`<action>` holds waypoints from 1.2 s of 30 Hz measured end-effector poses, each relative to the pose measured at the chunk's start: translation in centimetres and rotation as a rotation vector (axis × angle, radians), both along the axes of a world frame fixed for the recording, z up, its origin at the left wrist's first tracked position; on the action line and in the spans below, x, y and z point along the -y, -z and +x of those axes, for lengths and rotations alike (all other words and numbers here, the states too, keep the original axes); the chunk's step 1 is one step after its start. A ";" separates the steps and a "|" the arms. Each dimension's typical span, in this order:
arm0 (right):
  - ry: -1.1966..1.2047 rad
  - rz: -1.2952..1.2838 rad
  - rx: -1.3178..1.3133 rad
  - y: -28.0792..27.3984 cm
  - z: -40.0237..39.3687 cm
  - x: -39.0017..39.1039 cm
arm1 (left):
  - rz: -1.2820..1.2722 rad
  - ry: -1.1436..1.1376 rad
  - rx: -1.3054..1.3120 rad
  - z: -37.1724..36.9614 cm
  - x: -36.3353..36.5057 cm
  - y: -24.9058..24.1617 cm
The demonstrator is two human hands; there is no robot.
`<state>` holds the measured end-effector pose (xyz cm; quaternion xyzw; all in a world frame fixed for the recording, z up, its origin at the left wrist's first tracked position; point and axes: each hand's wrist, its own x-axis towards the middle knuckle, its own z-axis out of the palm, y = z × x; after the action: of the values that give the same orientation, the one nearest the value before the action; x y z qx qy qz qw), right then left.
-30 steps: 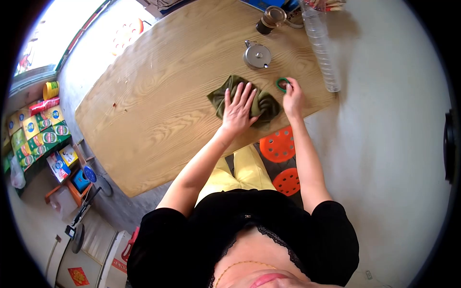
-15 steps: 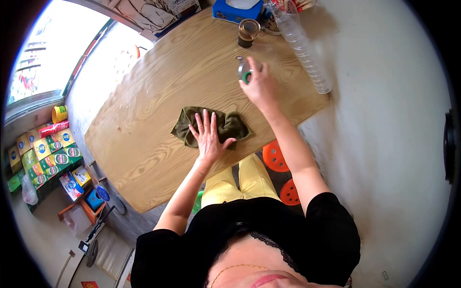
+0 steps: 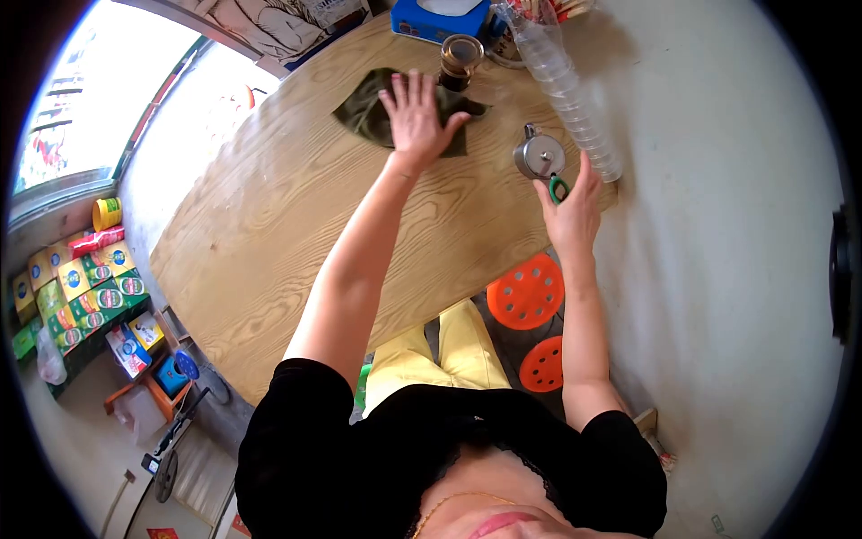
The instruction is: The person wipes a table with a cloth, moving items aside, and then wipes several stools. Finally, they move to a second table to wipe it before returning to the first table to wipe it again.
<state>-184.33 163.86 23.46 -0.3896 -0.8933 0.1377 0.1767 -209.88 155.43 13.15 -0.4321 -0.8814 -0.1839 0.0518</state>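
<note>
My left hand (image 3: 416,117) lies flat, fingers spread, on a dark green cloth (image 3: 364,106) at the far side of the wooden table (image 3: 296,216). Close beyond its fingers stands a dark jar with a glass-like top (image 3: 459,61); the cloth reaches its base. A small metal pot (image 3: 542,156) with a lid, a spout and a green handle (image 3: 558,189) stands near the table's right edge. My right hand (image 3: 575,211) is at that handle, thumb on one side and fingers on the other, spread apart; whether they touch it is hard to see.
Along the right edge lies a long stack of clear plastic cups (image 3: 570,99). A blue tissue box (image 3: 435,20) stands at the back. Orange stools (image 3: 526,292) are under the table's near right edge. Boxes (image 3: 94,296) are piled at the left, and a wall (image 3: 718,225) is at the right.
My left hand has pushed the cloth away from me, up to the dark jar. The metal pot has moved right, toward the cup stack, along with my right hand.
</note>
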 end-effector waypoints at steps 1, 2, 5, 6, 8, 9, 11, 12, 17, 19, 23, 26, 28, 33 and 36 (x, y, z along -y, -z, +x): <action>0.054 -0.018 -0.019 -0.7 0.6 1.1 | 0.054 0.081 -0.009 1.4 -0.3 0.2; 0.055 -0.019 -0.012 -0.6 1.3 2.2 | 0.115 0.131 0.052 2.8 0.3 0.4; -0.054 -0.228 -0.102 0.8 2.1 6.1 | 0.028 0.395 0.130 5.7 3.8 -1.3; -0.063 -0.315 -0.100 0.9 1.8 7.4 | 0.029 0.461 0.165 6.3 5.5 -1.4; -0.092 -0.405 -0.097 1.9 0.5 9.2 | -0.019 0.548 0.231 7.4 9.4 -2.2; -0.123 -0.395 -0.092 2.7 -0.4 9.4 | -0.055 0.555 0.253 7.9 11.6 -2.7; -0.169 -0.332 -0.091 4.3 -3.0 9.0 | -0.147 0.519 0.285 8.2 16.3 -3.5; -0.184 -0.281 -0.096 5.1 -4.6 8.6 | -0.182 0.468 0.294 7.8 18.5 -4.0; -0.247 -0.171 -0.054 6.2 -10.3 5.6 | -0.213 0.106 0.234 6.4 26.8 -2.9; -0.252 0.039 -0.133 6.6 -11.4 3.5 | -0.213 0.052 0.221 6.5 27.1 -2.6; 0.023 0.091 -0.105 9.1 -16.0 -1.6 | -0.207 0.023 0.207 6.5 26.7 -2.6; 0.063 0.044 0.007 11.1 -17.9 -1.9 | -0.179 0.043 0.239 6.5 26.8 -3.0; 0.023 -0.206 0.043 9.5 -18.8 2.6 | -0.165 0.039 0.222 6.5 26.9 -2.8; -1.043 -0.780 -0.392 1.5 -23.3 21.5 | -0.092 0.005 0.395 7.0 27.7 -1.7; -1.008 -0.378 -0.470 -0.5 -26.5 18.6 | -0.204 0.041 0.241 6.7 27.5 -1.9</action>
<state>-210.85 145.22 23.92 0.0994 -0.8653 0.4441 0.2101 -203.16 127.95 15.01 -0.4276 -0.8864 -0.1449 -0.1024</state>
